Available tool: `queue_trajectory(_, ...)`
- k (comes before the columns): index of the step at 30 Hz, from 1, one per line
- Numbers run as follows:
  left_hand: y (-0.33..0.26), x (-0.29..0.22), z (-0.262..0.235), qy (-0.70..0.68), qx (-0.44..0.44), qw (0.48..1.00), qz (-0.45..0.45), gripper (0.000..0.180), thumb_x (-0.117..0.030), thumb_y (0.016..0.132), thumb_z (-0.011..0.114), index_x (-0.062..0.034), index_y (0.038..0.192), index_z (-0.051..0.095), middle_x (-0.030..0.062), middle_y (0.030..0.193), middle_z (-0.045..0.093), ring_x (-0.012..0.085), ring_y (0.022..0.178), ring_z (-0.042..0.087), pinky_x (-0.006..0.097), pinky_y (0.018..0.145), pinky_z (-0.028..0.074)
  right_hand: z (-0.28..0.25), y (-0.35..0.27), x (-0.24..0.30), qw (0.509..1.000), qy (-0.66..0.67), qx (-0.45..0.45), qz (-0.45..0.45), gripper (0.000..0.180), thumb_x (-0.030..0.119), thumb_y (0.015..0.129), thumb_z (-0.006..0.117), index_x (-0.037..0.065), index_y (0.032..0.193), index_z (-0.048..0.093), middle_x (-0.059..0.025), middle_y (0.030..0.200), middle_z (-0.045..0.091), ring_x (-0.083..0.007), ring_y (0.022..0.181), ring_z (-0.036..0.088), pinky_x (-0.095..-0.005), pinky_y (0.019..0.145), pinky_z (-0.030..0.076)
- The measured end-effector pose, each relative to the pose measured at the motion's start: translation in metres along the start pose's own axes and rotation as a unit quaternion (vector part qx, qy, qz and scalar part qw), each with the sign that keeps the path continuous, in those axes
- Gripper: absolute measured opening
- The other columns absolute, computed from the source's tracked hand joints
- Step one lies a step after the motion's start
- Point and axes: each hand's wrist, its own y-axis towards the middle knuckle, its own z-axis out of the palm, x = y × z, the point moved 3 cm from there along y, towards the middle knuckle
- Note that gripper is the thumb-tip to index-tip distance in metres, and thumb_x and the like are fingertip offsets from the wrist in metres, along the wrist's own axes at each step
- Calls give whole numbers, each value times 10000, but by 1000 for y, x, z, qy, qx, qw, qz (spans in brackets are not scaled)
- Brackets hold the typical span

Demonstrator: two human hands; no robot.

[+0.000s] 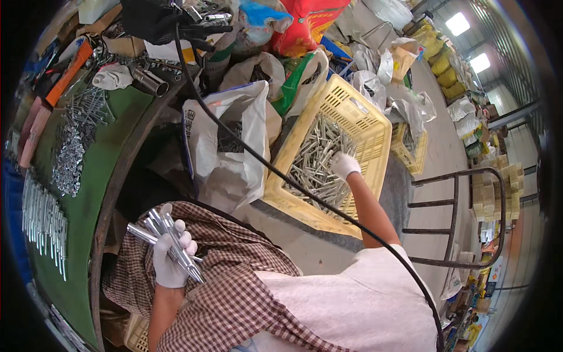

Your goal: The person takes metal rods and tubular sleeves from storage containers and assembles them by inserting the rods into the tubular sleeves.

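Observation:
My left hand [171,253], in a white glove, grips a bundle of silvery metal rods [166,233] above my checkered lap cloth [234,276]. My right hand [343,165], also in a white glove, reaches down into a yellow plastic crate [363,111] and touches the heap of metal rods [314,161] inside it. Whether its fingers close on a rod cannot be made out.
A green-topped table [88,193] on my left carries rows of rods [44,220], a pile of small metal parts [69,158] and a metal tube [149,82]. An open white sack [229,141], more bags, a black cable [293,182], a second yellow crate [410,149] and a metal frame [469,217] surround me.

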Motion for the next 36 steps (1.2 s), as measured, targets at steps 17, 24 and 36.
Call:
queue_trajectory(17,1,1,6,83,-53,995,-23,602,-191,904,585,-105,1418,284,39,925,506,128,791,545,312,700,530,79,78,-48,756,576,-11,312,210,258,831,549,86,946,585,-102,743,532,-211,453,461,-355,421,413)
queue_trajectory(24,8,3,3,74,-41,996,-26,601,-202,908,587,-116,1421,286,25,908,480,121,778,515,289,663,488,77,58,-68,951,187,122,213,416,346,800,623,-8,1015,661,-159,882,657,-311,796,630,-453,728,514)
queue_trajectory(36,11,7,19,114,-130,984,-40,544,-139,858,614,-38,1336,374,78,937,603,161,760,634,302,656,570,193,167,-81,963,154,140,170,926,725,809,462,-10,1371,431,-201,1344,514,-295,1222,505,-393,1028,372)
